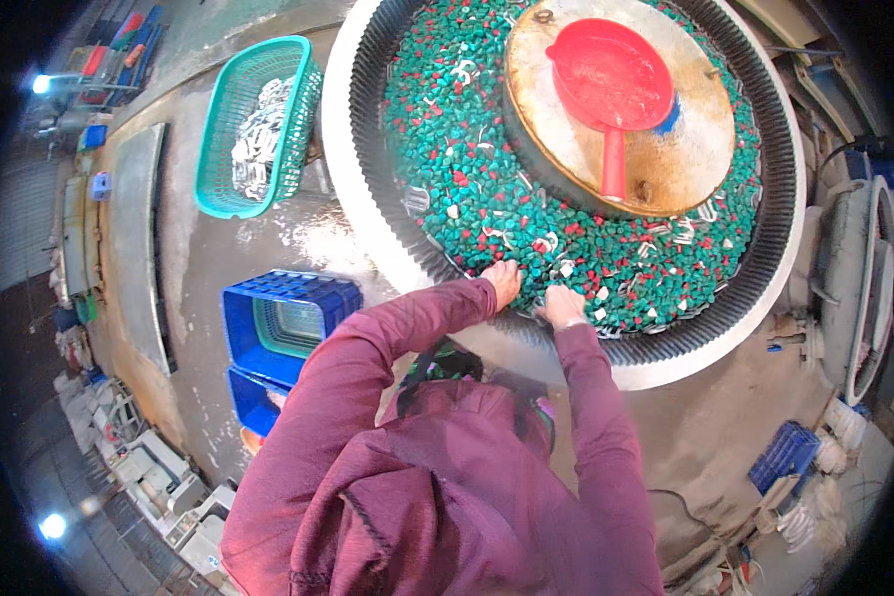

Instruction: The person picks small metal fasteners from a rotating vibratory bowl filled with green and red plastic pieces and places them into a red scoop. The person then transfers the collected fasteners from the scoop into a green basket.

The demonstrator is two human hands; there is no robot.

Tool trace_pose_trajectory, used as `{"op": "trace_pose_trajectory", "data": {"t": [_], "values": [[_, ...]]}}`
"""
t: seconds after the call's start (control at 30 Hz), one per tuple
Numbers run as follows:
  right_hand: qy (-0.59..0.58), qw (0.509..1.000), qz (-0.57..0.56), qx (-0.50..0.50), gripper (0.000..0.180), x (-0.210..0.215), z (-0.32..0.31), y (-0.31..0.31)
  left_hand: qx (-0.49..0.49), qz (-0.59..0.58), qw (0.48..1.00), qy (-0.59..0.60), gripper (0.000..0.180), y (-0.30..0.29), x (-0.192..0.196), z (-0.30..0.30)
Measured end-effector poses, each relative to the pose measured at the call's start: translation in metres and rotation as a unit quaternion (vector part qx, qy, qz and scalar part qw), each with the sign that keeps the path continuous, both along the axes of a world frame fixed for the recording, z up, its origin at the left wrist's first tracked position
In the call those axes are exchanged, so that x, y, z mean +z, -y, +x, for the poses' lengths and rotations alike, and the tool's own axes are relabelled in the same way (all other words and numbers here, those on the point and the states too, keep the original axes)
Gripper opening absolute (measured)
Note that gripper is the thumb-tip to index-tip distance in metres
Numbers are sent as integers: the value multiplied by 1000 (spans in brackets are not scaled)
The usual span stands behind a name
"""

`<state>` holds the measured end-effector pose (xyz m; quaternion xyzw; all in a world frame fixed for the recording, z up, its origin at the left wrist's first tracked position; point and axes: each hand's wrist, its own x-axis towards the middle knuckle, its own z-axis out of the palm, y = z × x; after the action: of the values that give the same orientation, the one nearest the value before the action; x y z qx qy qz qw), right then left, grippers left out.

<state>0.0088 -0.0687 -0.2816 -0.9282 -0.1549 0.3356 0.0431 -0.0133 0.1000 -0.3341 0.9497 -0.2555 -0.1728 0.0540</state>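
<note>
Both my hands are at the near inner edge of a large round tumbling bowl (pixel 346 149) with a ribbed dark lining. Green and red tumbling stones (pixel 447 119) fill it, with pale U-shaped metal pieces (pixel 683 231) scattered among them. My left hand (pixel 505 283) is down at the stones with its fingers curled; what they hold, if anything, is hidden. Just right of it, my right hand (pixel 563 306) is closed, its fingertips turned down towards the stones. Whatever is in that hand cannot be made out either.
A red long-handled scoop (pixel 614 79) lies on the bowl's rusty round centre lid (pixel 526 60). To the left stands a green plastic basket (pixel 209 149) holding metal pieces (pixel 258 139). Blue crates (pixel 243 328) sit beside my left arm. Another blue crate (pixel 785 455) is at the right.
</note>
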Motion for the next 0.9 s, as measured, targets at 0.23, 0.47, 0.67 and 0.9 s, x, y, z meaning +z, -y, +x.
{"op": "trace_pose_trajectory", "data": {"t": [0.23,0.47,0.67,0.9], "values": [[70,966,229,-98,42,-27,104,20,-29,-78,988,-131,27,-11,43,39],[-71,988,75,-111,85,-41,123,-31,222,-190,930,-222,76,-99,117,91],[-243,970,-6,-4,97,-36,145,-10,130,-222,961,-100,42,-55,70,127],[-207,976,-70,-3,72,-27,90,5,106,-7,989,-106,31,33,26,137]]}}
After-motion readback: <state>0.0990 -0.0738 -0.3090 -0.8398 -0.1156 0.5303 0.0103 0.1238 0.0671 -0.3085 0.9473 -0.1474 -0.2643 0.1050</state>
